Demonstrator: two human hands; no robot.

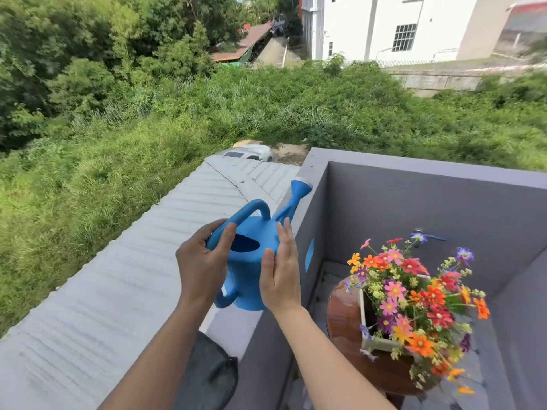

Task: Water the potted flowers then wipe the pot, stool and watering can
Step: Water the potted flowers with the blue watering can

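The left grip (204,261) is curling around the rear handle of the blue watering can (247,279), with the thumb lying over the rim. The can is staying nearly upright between both grips, over the top edge of the grey wall (233,329); if it is touching the edge, I cannot tell. The right grip (281,276) is pressing flat on the can's right side, fingers straight. Showing are one can, one dark cloth (207,377) on the wall edge, one round stool (343,315) and one white pot (361,303) of flowers (414,297).
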